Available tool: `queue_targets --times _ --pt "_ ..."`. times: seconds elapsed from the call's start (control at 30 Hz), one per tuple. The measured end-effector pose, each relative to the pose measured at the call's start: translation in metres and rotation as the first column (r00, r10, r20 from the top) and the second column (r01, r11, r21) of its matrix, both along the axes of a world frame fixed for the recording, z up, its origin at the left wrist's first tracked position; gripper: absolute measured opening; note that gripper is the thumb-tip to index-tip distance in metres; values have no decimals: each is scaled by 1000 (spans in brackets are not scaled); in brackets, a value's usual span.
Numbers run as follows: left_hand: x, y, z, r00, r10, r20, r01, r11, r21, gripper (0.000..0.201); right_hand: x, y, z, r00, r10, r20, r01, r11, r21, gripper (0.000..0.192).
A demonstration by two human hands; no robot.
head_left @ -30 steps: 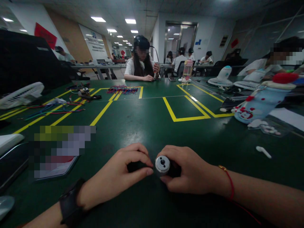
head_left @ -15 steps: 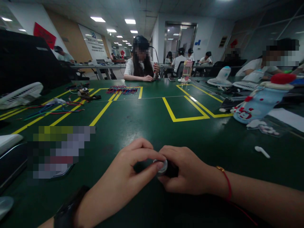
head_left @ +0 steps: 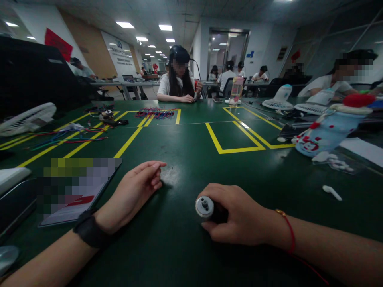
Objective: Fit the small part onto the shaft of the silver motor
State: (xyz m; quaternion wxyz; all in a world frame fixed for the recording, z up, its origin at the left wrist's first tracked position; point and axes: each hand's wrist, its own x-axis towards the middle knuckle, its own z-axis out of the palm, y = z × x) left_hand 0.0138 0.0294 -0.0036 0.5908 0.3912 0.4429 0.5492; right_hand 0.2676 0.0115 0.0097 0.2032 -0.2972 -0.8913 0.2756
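Note:
My right hand [head_left: 236, 215] is wrapped round a black cylinder with a round silver end [head_left: 205, 206]. That end faces up toward me and has a small shaft or knob and dark holes in its middle. My left hand [head_left: 139, 183] is apart from it, raised over the table to the left. Its thumb presses against the index finger and the other fingers curl in. Anything pinched there is too small or hidden to make out.
A sheet or tablet [head_left: 80, 203], partly blurred, lies beside my left wrist. Coloured wires [head_left: 68, 137] spread over the green table [head_left: 179, 147] at left. A white earbud [head_left: 332, 192] and a blue bottle [head_left: 329, 129] stand out at right. A person [head_left: 176, 79] sits opposite.
My left hand has left the silver end of the cylinder and moved left and away, uncovering that end. My right hand keeps its grip in nearly the same place.

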Motion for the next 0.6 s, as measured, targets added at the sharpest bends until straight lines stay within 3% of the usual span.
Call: queue_targets --times 0.27,0.37,0.47,0.6 --pt "-6 0 5 993 12 119 -2 997 -82 10 1 -1 -2 1000 1 -10 -1 1000 -3 31" --pt "-5 0 3 996 13 88 -7 998 -60 9 1 -1 -1 1000 4 -14 -4 1000 1 30" --pt "1 -4 2 993 6 -115 -5 1000 13 10 1 -1 -1 1000 5 -20 -5 1000 5 30" --pt "16 -21 9 862 -77 -501 154 982 113 24 0 -1 -1 1000 -6 -9 6 1000 14 30"
